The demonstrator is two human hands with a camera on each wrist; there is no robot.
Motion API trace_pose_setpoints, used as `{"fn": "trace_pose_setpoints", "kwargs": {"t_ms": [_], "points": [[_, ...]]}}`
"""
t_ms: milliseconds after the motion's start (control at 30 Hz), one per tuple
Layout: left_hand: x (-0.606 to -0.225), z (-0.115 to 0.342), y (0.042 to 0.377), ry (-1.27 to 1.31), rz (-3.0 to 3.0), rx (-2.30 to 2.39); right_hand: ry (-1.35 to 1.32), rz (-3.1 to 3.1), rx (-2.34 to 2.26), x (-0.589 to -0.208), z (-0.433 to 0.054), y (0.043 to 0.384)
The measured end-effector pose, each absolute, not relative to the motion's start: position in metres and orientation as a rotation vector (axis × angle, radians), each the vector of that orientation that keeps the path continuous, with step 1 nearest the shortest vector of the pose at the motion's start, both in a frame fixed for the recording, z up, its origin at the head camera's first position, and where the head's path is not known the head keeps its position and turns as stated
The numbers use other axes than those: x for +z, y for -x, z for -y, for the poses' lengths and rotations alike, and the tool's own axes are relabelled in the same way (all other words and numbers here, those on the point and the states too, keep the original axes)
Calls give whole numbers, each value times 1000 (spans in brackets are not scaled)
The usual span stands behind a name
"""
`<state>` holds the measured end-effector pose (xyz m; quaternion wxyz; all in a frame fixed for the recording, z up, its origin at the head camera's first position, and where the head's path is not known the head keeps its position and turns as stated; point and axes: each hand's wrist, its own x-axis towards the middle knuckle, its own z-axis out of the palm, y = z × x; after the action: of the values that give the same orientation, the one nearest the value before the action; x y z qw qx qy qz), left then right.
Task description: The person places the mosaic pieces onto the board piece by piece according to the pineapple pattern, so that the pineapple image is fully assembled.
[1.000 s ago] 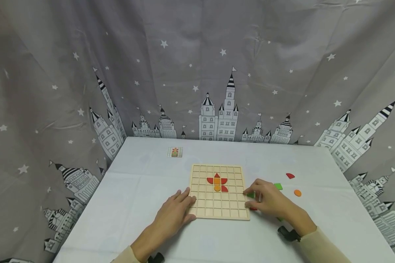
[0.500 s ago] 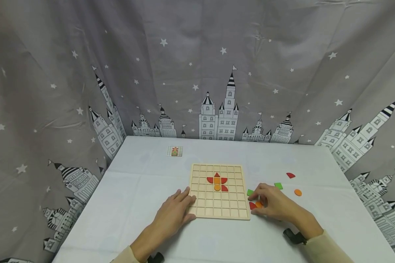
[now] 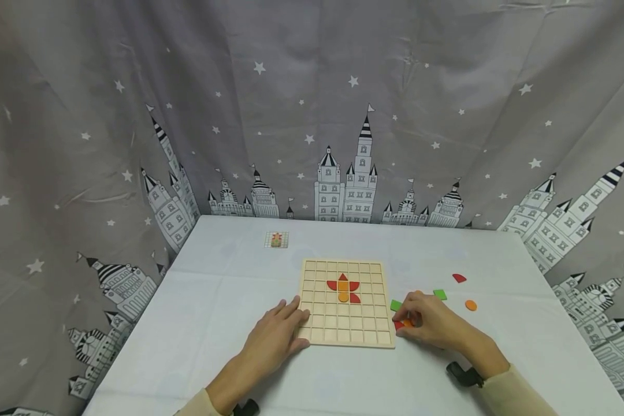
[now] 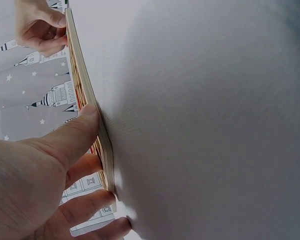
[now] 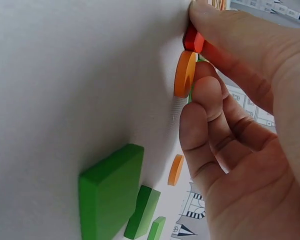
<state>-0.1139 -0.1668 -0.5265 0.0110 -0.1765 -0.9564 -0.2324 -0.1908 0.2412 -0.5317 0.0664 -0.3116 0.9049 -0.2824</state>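
A square wooden grid board (image 3: 338,335) lies on the white table. On it, red pieces, an orange square (image 3: 343,286) and an orange disc (image 3: 344,297) form a figure. My left hand (image 3: 275,332) rests on the board's left edge near its front corner, fingers fairly straight; in the left wrist view the thumb (image 4: 75,130) presses the rim. Just right of the board, my right hand (image 3: 431,320) pinches a red quarter-circle piece (image 5: 193,39) between thumb and index finger, low at the table. An orange disc (image 5: 184,74) lies beside that piece, partly covered by the fingers.
Green pieces (image 3: 439,294) (image 5: 112,190), an orange disc (image 3: 470,305) and a red quarter-circle (image 3: 459,278) lie scattered to the right. A small pattern card (image 3: 277,240) lies at the back left. Behind the table hangs a grey curtain (image 3: 312,115) printed with castles.
My right hand has drawn back to the right from the board's edge, and its thumb and index finger have closed on the red quarter-circle piece. My left hand stays put.
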Motion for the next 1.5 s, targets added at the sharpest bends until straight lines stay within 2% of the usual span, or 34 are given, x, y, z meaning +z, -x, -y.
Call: {"fn": "trace_pose_setpoints", "kwargs": {"t_ms": [533,900,1500], "points": [[-524,166,114,560,2974,-717,979,-2814,-989,-527,-238,190],[-529,167,114,582,2963,-698,896,-2799,-1024,-520,-230,189],[-527,167,113,577,2952,-693,924,-2803,-1122,-514,-189,206]]}}
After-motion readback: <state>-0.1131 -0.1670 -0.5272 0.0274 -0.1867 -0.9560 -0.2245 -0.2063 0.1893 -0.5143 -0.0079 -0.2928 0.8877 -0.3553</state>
